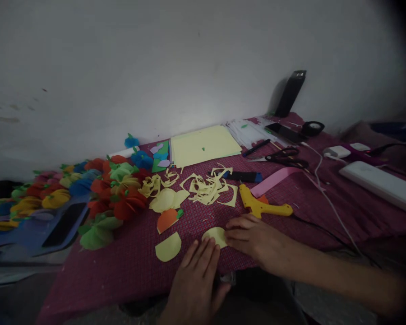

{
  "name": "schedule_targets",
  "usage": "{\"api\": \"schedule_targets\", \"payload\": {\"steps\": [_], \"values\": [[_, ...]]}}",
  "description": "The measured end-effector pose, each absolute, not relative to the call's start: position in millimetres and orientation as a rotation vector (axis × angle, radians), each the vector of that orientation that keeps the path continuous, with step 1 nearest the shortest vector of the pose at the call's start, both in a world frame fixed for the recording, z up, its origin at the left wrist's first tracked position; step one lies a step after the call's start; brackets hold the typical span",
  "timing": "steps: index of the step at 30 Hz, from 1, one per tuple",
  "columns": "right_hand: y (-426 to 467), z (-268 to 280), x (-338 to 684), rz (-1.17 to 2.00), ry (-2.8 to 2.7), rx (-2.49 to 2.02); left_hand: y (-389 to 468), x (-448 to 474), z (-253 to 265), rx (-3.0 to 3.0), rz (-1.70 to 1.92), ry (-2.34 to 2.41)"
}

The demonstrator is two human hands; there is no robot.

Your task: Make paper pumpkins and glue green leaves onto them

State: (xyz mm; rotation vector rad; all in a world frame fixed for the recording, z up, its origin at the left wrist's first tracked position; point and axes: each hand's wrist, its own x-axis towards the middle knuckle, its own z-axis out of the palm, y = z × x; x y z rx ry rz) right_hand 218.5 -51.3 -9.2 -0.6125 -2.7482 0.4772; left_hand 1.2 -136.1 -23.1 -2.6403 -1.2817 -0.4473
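A pale yellow paper piece with a rounded edge (217, 234) lies on the cloth near the table's front edge. My left hand (198, 280) presses its outstretched fingers onto the left part of this piece. Against the right side rest the extended fingers of my right hand (252, 239). The hands partly cover the piece. To the left lie a folded yellow paper piece (168, 247) and an orange paper pumpkin piece (168, 220) with a green tip. Behind these, yellow paper circles (165, 200) sit beside curly yellow paper offcuts (208, 187).
A yellow glue gun (262, 205) lies just behind my right hand. Colourful paper pumpkins (101, 185) crowd the left side. Farther back are yellow sheets (206, 144), scissors (284, 155), a cutter (243, 176) and a pink strip (277, 179). A white power strip (382, 185) and cables are at right.
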Motion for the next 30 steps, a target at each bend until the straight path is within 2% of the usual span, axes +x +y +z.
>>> {"api": "schedule_targets", "payload": {"steps": [7,12,19,27,30], "values": [[-52.5,-14.7,216.2,0.399,-2.812,-0.582,-139.4,4.4,-27.1,-2.697,-0.543,-1.355],[-48.1,-8.6,213.2,0.381,-2.813,-0.574,-136.9,-10.7,-22.0,-2.633,-0.477,-1.596],[-51.5,1.3,204.7,0.378,-2.857,-0.639,-132.9,-10.5,-24.3,-2.716,-0.265,-1.349],[-37.5,14.0,226.3,0.587,-2.381,-0.812,-133.5,-8.8,-24.3,-2.68,-0.371,-1.361],[-42.1,6.2,228.2,0.604,-2.44,-0.758,-132.9,-5.9,-20.5,-2.68,-0.402,-1.353]]}}
